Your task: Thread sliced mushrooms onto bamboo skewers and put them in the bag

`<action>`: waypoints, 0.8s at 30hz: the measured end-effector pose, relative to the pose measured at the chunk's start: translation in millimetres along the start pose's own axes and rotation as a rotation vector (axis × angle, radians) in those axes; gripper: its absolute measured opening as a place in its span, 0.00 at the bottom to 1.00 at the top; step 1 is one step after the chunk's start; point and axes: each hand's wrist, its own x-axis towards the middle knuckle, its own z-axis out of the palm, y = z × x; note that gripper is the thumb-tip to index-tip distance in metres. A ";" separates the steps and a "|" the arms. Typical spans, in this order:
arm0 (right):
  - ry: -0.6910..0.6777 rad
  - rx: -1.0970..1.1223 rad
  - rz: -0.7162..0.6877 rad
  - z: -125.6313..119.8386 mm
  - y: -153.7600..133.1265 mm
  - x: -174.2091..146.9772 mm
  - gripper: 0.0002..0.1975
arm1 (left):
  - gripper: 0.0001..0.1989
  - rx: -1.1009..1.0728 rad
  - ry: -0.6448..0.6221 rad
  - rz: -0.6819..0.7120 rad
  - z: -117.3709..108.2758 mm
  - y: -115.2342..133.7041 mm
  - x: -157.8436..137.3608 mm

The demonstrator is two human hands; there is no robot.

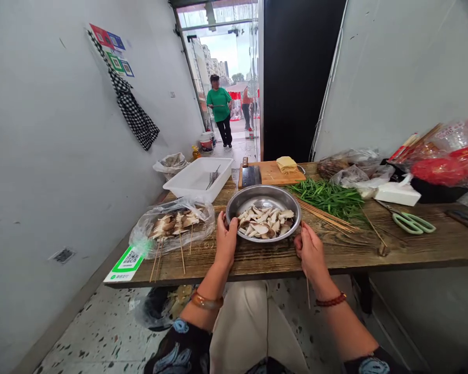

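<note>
In the head view, the left hand (226, 236) is at the near left side of a steel bowl (263, 195), thumb and fingers closed on its wall by the rim. The right hand (310, 246) is just beside the bowl's right edge, its fingertips pinched together on a thin wooden skewer (308, 291) that slants down past the front of the table (273, 261); whether those fingers also touch the bowl I cannot tell. Torn mushroom pieces (262, 222) lie heaped in the bowl, which stands near the table's front edge — so a hard pull by the left hand could, I judge, tip it or drag it towards the lap. The skewer seems the sharper risk: if its point came through a thin piece at speed, it could prick a steadying finger, and a piece pierced too near its rim might split. To the left, mushroom skewers (175, 224) lie on a plastic bag (138, 234) with their sticks pointing towards the front edge — a passing sleeve might catch one and pull it off
</note>
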 end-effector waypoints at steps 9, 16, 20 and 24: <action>-0.015 0.136 0.139 -4.1 -1.7 4.9 0.22 | 0.12 0.547 -0.234 0.619 24.6 52.4 4.1; 0.057 0.198 0.107 -5.0 2.1 8.3 0.24 | 0.09 0.865 -0.568 0.648 85.0 62.9 18.4; 0.066 0.205 0.081 -5.9 0.6 5.8 0.25 | 0.06 0.858 -0.650 0.606 100.1 58.2 21.6; 0.060 0.198 0.054 -7.1 -2.7 3.6 0.24 | 0.02 0.711 -0.651 0.483 106.9 52.4 22.7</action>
